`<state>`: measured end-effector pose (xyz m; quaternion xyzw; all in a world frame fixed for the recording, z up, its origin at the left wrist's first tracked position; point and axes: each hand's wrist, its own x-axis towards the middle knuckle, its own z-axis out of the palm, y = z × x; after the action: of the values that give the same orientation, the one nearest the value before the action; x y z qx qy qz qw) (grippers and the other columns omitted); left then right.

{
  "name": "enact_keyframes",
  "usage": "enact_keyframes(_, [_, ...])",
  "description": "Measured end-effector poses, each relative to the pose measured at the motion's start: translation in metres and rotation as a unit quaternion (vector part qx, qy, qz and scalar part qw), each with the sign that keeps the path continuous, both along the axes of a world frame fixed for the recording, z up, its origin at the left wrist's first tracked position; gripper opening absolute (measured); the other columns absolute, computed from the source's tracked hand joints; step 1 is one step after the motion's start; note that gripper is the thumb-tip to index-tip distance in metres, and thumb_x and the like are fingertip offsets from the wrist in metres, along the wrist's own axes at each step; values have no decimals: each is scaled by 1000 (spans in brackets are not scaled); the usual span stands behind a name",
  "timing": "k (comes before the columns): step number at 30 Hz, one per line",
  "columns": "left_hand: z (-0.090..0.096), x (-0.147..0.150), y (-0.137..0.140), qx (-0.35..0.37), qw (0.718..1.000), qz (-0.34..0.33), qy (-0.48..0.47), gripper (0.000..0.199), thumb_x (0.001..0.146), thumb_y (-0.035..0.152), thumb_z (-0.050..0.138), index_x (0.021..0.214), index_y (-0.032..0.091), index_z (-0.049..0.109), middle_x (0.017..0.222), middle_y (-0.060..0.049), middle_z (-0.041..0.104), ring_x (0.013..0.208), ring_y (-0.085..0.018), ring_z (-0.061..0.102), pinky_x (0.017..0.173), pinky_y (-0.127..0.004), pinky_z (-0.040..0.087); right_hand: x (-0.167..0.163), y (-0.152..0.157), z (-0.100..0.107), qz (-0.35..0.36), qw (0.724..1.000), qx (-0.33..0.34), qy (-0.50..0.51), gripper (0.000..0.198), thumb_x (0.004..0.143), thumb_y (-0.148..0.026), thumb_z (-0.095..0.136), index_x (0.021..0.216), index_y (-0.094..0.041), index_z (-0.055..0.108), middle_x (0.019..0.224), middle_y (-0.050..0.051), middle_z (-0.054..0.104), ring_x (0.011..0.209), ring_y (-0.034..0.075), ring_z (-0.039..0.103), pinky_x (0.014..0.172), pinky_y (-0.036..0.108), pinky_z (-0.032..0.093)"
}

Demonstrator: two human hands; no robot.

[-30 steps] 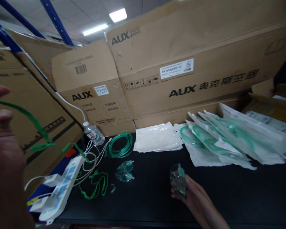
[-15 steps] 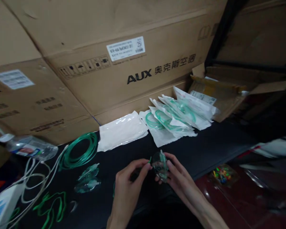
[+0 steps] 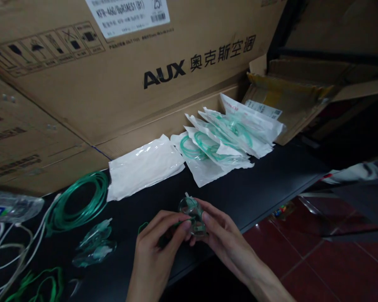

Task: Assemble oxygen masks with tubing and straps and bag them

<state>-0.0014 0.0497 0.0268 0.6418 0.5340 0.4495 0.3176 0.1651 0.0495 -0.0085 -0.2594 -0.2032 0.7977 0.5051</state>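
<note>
My right hand (image 3: 225, 233) holds a clear green-tinted oxygen mask (image 3: 192, 205) above the table's near edge, its fingers around the right side. From the left, my left hand (image 3: 156, 245) pinches a thin green elastic strap at the mask's side. A loop of that strap (image 3: 142, 227) shows behind the left hand; whether it is threaded through the mask I cannot tell. To the left, more clear green masks (image 3: 94, 243) lie on the black table. Behind them sits a coil of green tubing (image 3: 78, 205), and bright green straps (image 3: 40, 285) lie at the near left.
A flat white pouch (image 3: 145, 167) and several pouches with green tubing (image 3: 220, 142) stand along the cardboard boxes (image 3: 119, 100). An open carton (image 3: 283, 100) is at the back right. White cables (image 3: 15, 251) and a plastic bottle (image 3: 17, 205) occupy the left.
The view has moved closer and shifted. My left fingers with the strap have come from just beside the mask to touching its side. The right hand keeps its hold.
</note>
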Motion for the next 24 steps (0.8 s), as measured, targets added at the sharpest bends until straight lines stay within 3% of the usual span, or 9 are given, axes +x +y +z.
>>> enact_keyframes(12, [11, 2, -1, 18, 999, -26, 28, 14, 89, 18, 74, 90, 28, 82, 83, 2, 77, 68, -12, 74, 61, -14, 59, -1, -3, 3, -4, 1000, 20, -19, 36, 91, -33, 79, 126, -28, 74, 117, 6, 76, 89, 16, 73, 71, 26, 59])
enact_keyframes(24, [4, -12, -8, 61, 984, -74, 148, 14, 95, 19, 71, 104, 28, 76, 93, 1, 75, 81, -12, 75, 75, -17, 60, 6, 0, -6, -30, 985, 79, -149, 41, 90, -31, 81, 130, -33, 70, 120, 2, 73, 82, 10, 71, 71, 21, 57])
